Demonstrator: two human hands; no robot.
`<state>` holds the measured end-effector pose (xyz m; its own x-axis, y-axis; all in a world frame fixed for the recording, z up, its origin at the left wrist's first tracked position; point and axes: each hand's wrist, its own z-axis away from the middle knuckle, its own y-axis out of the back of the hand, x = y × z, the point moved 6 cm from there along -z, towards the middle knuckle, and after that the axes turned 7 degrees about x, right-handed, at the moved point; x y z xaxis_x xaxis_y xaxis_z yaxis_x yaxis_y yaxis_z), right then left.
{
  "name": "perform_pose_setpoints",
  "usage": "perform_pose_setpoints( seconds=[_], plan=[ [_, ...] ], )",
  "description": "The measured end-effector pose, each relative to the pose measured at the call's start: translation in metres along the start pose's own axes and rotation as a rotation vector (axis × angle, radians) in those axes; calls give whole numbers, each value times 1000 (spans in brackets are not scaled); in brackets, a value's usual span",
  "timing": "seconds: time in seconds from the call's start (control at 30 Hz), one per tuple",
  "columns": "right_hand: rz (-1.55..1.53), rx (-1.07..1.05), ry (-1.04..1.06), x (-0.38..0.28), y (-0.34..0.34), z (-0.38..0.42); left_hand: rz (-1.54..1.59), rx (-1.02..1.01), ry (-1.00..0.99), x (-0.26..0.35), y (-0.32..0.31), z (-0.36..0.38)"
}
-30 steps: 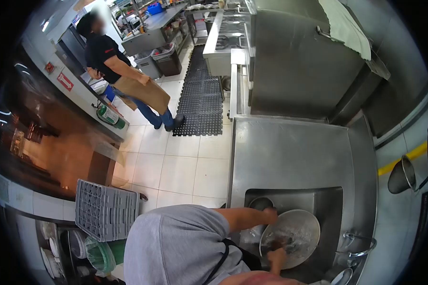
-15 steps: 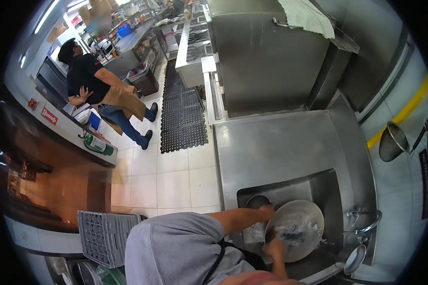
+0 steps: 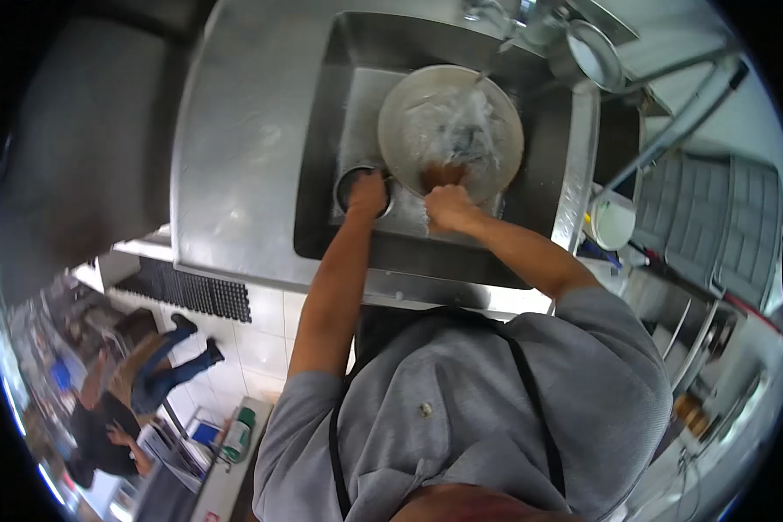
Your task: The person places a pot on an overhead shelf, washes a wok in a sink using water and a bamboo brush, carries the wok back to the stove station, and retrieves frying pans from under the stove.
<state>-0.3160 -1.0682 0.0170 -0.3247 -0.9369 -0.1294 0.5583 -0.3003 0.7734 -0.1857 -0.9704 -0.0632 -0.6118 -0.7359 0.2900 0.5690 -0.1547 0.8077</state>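
Well, a steel counter (image 3: 235, 130) takes up the upper left, with a deep rectangular sink (image 3: 315, 165) set into it. Off to the right stand stacked grey racks (image 3: 709, 217), well apart from the hands. Inside the sink sits a large round pan (image 3: 393, 130) with churned, foamy water (image 3: 461, 122) in it. Just beside the pan, on its lower left, lies a smaller dark round vessel (image 3: 348, 184), also in the sink. The left hand (image 3: 369, 193) reaches over the vessel's opening; its fingers blur into the dark interior, so I cannot tell whether they grip anything. The right hand (image 3: 449, 207) is at the pan's near rim, closed in a fist around a brown, brush-like thing (image 3: 444, 174) that fans out into the pan.
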Motion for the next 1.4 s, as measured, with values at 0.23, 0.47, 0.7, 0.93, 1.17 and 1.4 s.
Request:
perform_pose_setpoints(
  seconds=[0.23, 0.47, 0.7, 0.93, 1.17, 1.4],
  plan=[
    [-227, 182, -317, 50, 2, -33, -12, -55, 55, 1, 1, 6],
    [-175, 186, -296, 87, -2, -34, -34, -37, 54, 0, 2, 4],
    [-206, 140, -273, 86, -16, -39, -47, -18, -37, -4, -2, -4],
    [-103, 284, -249, 107, 59, -49, 275, 432, -318, 91, 89, -42],
    [89, 690, -244, 152, 159, -95, 742, 292, -477, 234, 186, -88],
    [-10, 1122, -403, 164, 165, -80, 754, 600, -171, 248, 93, -185]
  ],
)
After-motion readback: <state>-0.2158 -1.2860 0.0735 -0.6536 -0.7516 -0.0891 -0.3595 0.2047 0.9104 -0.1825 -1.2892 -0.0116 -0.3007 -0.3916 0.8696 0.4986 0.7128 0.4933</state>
